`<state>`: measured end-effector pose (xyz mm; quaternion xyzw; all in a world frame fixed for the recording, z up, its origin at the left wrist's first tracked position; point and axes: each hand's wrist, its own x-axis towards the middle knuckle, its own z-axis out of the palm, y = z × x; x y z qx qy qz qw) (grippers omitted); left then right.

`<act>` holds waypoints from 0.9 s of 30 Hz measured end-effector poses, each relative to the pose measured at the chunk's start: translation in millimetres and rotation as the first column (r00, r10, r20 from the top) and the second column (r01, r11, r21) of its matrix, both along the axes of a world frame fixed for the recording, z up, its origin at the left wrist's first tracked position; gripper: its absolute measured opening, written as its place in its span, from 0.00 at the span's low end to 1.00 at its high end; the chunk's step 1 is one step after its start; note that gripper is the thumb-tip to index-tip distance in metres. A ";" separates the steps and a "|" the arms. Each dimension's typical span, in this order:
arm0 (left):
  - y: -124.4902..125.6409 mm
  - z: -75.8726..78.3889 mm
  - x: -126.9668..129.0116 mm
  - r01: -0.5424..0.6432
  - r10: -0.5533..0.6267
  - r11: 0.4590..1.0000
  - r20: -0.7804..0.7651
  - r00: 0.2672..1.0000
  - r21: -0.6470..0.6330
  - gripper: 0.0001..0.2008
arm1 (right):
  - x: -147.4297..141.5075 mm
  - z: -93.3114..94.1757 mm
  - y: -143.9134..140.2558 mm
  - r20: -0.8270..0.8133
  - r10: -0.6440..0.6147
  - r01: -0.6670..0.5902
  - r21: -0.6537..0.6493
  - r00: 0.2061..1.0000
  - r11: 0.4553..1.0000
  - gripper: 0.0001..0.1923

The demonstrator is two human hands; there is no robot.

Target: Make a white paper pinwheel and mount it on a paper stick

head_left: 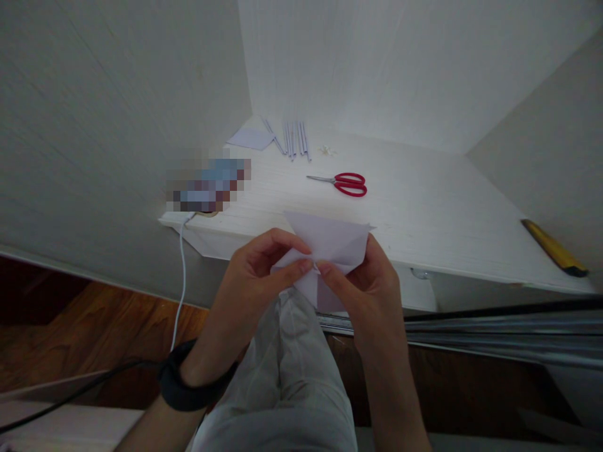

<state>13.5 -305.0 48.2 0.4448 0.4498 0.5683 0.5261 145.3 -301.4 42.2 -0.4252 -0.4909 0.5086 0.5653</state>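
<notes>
My left hand (257,276) and right hand (362,285) pinch folded white paper (330,248) above lap, just off desk edge (424,213); thumbs and forefingers clamped at centre crease, likely to keep fold sharp. Red scissors (346,184) lie apart on desk.

Both forearms come up from the bottom of the view and meet in the middle, above the lap; left hand (257,276) has its fingers curled in, thumb and forefinger pinched together at the tip; right hand (365,285) mirrors it, thumb pointing in toward the left one so the two grips nearly touch; black band round the left wrist (188,380); right wrist bare; both palms turned mostly inward.
</notes>
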 end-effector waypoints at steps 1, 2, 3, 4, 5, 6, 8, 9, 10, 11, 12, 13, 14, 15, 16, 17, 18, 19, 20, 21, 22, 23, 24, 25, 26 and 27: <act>0.2 -0.3 -0.1 0.007 -0.007 1.000 0.014 1.000 -0.003 0.07 | 0.0 0.0 0.0 0.000 0.001 -0.001 -0.004 1.000 1.000 0.18; 0.4 -0.5 -0.2 0.013 -0.013 1.000 0.024 1.000 -0.006 0.06 | 0.0 -0.2 0.0 0.000 0.002 -0.002 -0.008 1.000 1.000 0.18; 0.5 -0.7 -0.4 0.018 -0.018 1.000 0.034 0.999 -0.010 0.06 | 0.1 -0.5 0.0 0.001 0.003 -0.003 -0.009 1.000 1.000 0.18; 0.7 -0.7 -0.7 0.023 -0.022 1.000 0.043 0.999 -0.015 0.06 | 0.1 -0.9 0.0 0.002 0.002 -0.002 -0.008 1.000 1.000 0.18; 0.8 -0.8 -0.9 0.028 -0.027 0.999 0.052 0.998 -0.022 0.06 | 0.1 -1.4 0.1 0.003 0.000 0.000 -0.005 1.000 1.000 0.18; 0.9 -0.9 -1.2 0.034 -0.032 0.999 0.060 0.998 -0.031 0.07 | 0.2 -2.0 0.1 0.004 -0.001 0.001 -0.003 1.000 1.000 0.18; 1.1 -1.5 -1.3 0.043 -0.039 0.998 0.074 0.997 -0.048 0.07 | 0.0 -2.8 0.0 0.004 -0.001 0.001 -0.001 1.000 1.000 0.18; 1.2 -2.0 -1.2 0.044 -0.040 0.998 0.079 0.996 -0.052 0.07 | -0.1 -3.1 -0.1 0.003 -0.001 0.001 -0.002 1.000 1.000 0.18; 1.2 -2.6 -1.1 0.044 -0.040 0.998 0.081 0.996 -0.052 0.07 | -0.3 -3.2 -0.3 0.003 0.000 0.001 -0.005 1.000 1.000 0.18; 1.1 -3.4 -0.9 0.042 -0.038 0.998 0.079 0.996 -0.048 0.07 | -0.5 -3.2 -0.5 0.004 0.000 0.000 -0.009 1.000 1.000 0.18; 1.1 -4.2 -0.8 0.039 -0.036 0.998 0.074 0.997 -0.044 0.07 | -0.7 -3.1 -0.6 0.004 0.002 -0.002 -0.013 1.000 1.000 0.18; 1.1 -5.0 -0.9 0.037 -0.035 0.998 0.063 0.997 -0.041 0.07 | -0.8 -3.0 -0.8 0.004 0.003 -0.003 -0.016 1.000 1.000 0.18; 1.1 -5.7 -1.2 0.036 -0.034 0.999 0.047 0.998 -0.039 0.07 | -0.8 -2.9 -0.9 0.004 0.003 -0.003 -0.017 1.000 1.000 0.18; 1.1 -6.3 -1.9 0.035 -0.034 0.999 0.028 0.999 -0.037 0.07 | -0.6 -2.9 -0.9 0.004 0.002 -0.002 -0.016 1.000 1.000 0.17; 1.2 -6.6 -3.1 0.037 -0.037 0.999 0.008 0.999 -0.033 0.07 | -0.3 -2.9 -1.0 0.005 0.000 0.000 -0.015 1.000 1.000 0.17; 1.2 -6.8 -4.7 0.043 -0.043 0.999 -0.013 0.999 -0.028 0.07 | 0.2 -3.1 -1.0 0.007 -0.004 0.004 -0.014 1.000 1.000 0.17; 1.3 -6.7 -6.8 0.051 -0.052 0.998 -0.034 0.998 -0.022 0.07 | 0.7 -3.3 -0.9 0.010 -0.008 0.008 -0.014 1.000 1.000 0.17; 1.3 -6.4 -9.2 0.061 -0.062 0.998 -0.052 0.997 -0.014 0.08 | 1.4 -3.5 -0.8 0.012 -0.011 0.011 -0.015 1.000 1.000 0.17; 1.2 -5.9 -11.8 0.073 -0.073 0.997 -0.068 0.995 -0.010 0.09 | 2.0 -3.7 -0.7 0.013 -0.013 0.013 -0.018 1.000 1.000 0.18; 1.0 -5.5 -14.5 0.083 -0.084 0.996 -0.083 0.993 -0.011 0.10 | 2.5 -3.8 -0.6 0.010 -0.013 0.013 -0.021 1.000 1.000 0.18; 0.8 -5.1 -17.2 0.096 -0.097 0.995 -0.093 0.991 -0.014 0.12 | 3.0 -3.7 -0.5 0.006 -0.012 0.012 -0.023 1.000 1.000 0.18; 0.6 -4.8 -19.7 0.112 -0.114 0.993 -0.099 0.989 -0.020 0.14 | 3.4 -3.4 -0.4 0.000 -0.011 0.011 -0.024 1.000 1.000 0.18; 0.4 -4.8 -21.9 0.128 -0.130 0.991 -0.102 0.986 -0.025 0.16 | 3.6 -3.0 -0.3 -0.005 -0.010 0.010 -0.025 1.000 1.000 0.18; 0.2 -4.9 -23.9 0.144 -0.146 0.989 -0.106 0.984 -0.028 0.17 | 3.7 -2.5 -0.2 -0.010 -0.008 0.008 -0.026 1.000 1.000 0.18; 0.2 -5.1 -25.5 0.157 -0.159 0.987 -0.115 0.981 -0.023 0.17 | 3.7 -1.8 -0.3 -0.015 -0.007 0.006 -0.027 1.000 1.000 0.17; 0.2 -5.4 -27.0 0.162 -0.162 0.987 -0.132 0.978 -0.009 0.18 | 3.7 -1.0 -0.3 -0.020 -0.004 0.004 -0.027 1.000 1.000 0.17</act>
